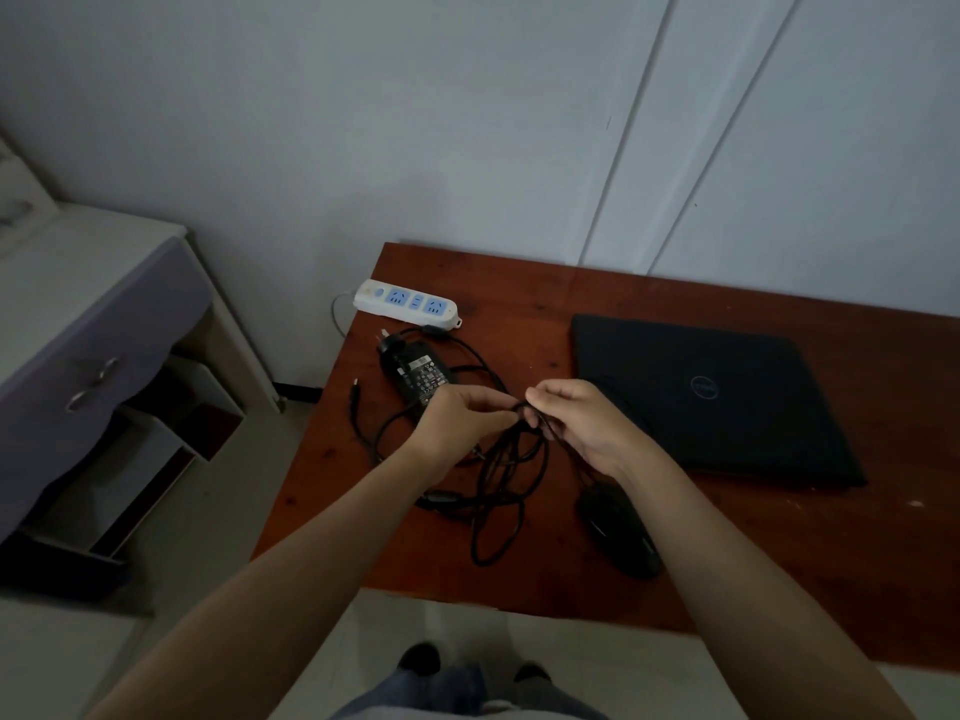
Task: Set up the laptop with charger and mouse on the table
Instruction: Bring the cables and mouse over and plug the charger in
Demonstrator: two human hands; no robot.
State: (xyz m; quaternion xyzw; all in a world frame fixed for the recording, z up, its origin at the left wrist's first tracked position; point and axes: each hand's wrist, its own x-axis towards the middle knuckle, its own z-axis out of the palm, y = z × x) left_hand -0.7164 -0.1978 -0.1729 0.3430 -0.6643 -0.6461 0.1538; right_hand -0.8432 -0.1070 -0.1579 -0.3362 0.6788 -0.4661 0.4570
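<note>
Now pinching a tangled black cable (511,459) between left hand (462,418) and right hand (576,423), fingers curled, above the wooden table (779,589).

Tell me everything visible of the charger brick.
The charger brick is a black, plastic-looking block lying flat, printed label up, on the table's left rear, just in front of the white power strip. Its plug lies beside it, in no socket. Black cable loops away from it; the left hand hides its near end.
</note>
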